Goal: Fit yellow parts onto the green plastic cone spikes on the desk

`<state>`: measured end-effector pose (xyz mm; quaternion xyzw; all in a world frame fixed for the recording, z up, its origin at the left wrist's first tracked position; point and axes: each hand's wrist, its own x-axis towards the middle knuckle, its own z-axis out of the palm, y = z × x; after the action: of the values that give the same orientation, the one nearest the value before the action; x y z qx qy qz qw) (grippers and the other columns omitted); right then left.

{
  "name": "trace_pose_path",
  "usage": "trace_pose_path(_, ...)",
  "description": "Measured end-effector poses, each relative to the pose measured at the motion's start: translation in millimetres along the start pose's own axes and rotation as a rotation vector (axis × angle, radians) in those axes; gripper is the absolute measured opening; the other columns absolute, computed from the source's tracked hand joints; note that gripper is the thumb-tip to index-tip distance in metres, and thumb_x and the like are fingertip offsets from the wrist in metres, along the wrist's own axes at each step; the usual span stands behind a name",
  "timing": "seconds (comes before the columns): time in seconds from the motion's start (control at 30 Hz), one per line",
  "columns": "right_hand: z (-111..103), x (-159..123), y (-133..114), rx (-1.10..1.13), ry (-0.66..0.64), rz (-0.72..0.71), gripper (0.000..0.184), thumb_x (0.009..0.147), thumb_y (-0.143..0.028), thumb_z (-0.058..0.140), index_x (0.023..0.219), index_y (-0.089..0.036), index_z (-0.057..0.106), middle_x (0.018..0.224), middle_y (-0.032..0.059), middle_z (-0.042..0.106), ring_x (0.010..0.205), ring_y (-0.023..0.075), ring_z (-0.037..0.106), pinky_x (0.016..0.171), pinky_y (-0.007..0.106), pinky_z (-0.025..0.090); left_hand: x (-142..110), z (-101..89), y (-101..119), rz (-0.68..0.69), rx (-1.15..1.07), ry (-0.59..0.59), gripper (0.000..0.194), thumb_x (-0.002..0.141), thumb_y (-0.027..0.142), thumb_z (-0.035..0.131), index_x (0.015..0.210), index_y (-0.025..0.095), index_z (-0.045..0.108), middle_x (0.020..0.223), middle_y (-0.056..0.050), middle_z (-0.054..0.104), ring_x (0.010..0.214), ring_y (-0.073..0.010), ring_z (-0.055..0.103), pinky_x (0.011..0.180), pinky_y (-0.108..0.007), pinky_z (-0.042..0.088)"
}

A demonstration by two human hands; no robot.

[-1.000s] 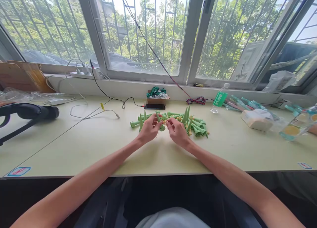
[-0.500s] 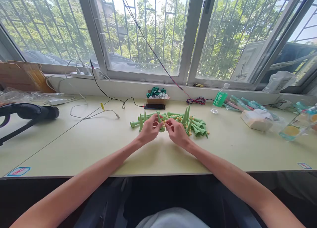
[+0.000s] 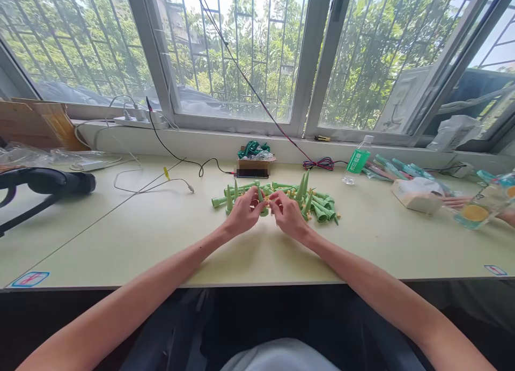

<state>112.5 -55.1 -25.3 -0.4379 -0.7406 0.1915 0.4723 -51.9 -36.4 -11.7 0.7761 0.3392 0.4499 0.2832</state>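
Note:
My left hand (image 3: 243, 210) is closed round a green plastic cone (image 3: 260, 196), which stands roughly upright between the fingers and flares at its base. Close beside it, my right hand (image 3: 288, 211) is pinched, its fingertips near the cone. What those fingertips hold is too small and hidden to make out. Around both hands lie several more green cones (image 3: 321, 213), some on their sides and some upright, such as a tall cone (image 3: 300, 189) just behind my right hand. Small orange-yellow pieces (image 3: 338, 216) are scattered among them.
Behind the cones stand a small box of green material (image 3: 254, 152) and a dark phone (image 3: 251, 173). Cables (image 3: 161, 180) and a black headset (image 3: 52, 183) lie left. To the right are a water bottle (image 3: 356, 160), a tissue pack (image 3: 418, 194) and another person's hand (image 3: 508, 214).
My hands stay nearly in place, with only slight finger movement at the cone. At the right edge, another person's hand has come into view by the clear plastic item.

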Motion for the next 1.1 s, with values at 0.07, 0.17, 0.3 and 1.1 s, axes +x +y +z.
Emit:
trace_pose_path(0.07, -0.5, -0.3, -0.5, -0.001, -0.007, 0.003, 0.017, 0.095, -0.035, 0.043, 0.099, -0.02, 0.052, 0.065, -0.0017, 0.058, 0.05, 0.0131, 0.053, 0.054, 0.025, 0.041, -0.4, 0.1, 0.8, 0.003, -0.002, -0.007, 0.022, 0.089, 0.039, 0.055, 0.089, 0.019, 0.048, 0.079, -0.002, 0.062, 0.063, -0.0126, 0.061, 0.051, -0.023, 0.05)
trace_pose_path(0.17, -1.1, -0.6, -0.9, -0.002, -0.016, 0.01, 0.017, 0.096, -0.034, 0.042, 0.097, -0.02, 0.052, 0.063, -0.0022, 0.058, 0.048, 0.0128, 0.053, 0.054, 0.024, 0.041, -0.7, 0.1, 1.3, 0.006, -0.001, -0.011, 0.022, 0.089, 0.039, 0.055, 0.088, 0.019, 0.048, 0.081, -0.002, 0.062, 0.063, -0.0122, 0.061, 0.05, -0.022, 0.05)
trace_pose_path(0.3, -1.0, -0.6, -0.5, 0.006, -0.026, 0.01, 0.017, 0.096, -0.035, 0.041, 0.094, -0.021, 0.051, 0.061, -0.003, 0.057, 0.047, 0.0123, 0.051, 0.053, 0.024, 0.04, -0.7, 0.1, 1.0, 0.004, 0.0, -0.016, 0.022, 0.089, 0.039, 0.055, 0.088, 0.019, 0.047, 0.083, -0.003, 0.062, 0.063, -0.0116, 0.06, 0.049, -0.021, 0.049)
trace_pose_path(1.1, 0.8, -0.6, 4.0, -0.009, -0.061, 0.016, 0.019, 0.093, -0.033, 0.048, 0.101, -0.019, 0.058, 0.08, 0.003, 0.067, 0.055, 0.0133, 0.056, 0.056, 0.026, 0.043, -0.2, -0.3, 0.4, 0.034, 0.072, 0.035, 0.011, 0.091, 0.029, 0.051, 0.093, 0.02, 0.047, 0.077, 0.0, 0.054, 0.06, -0.0107, 0.055, 0.048, -0.02, 0.043)
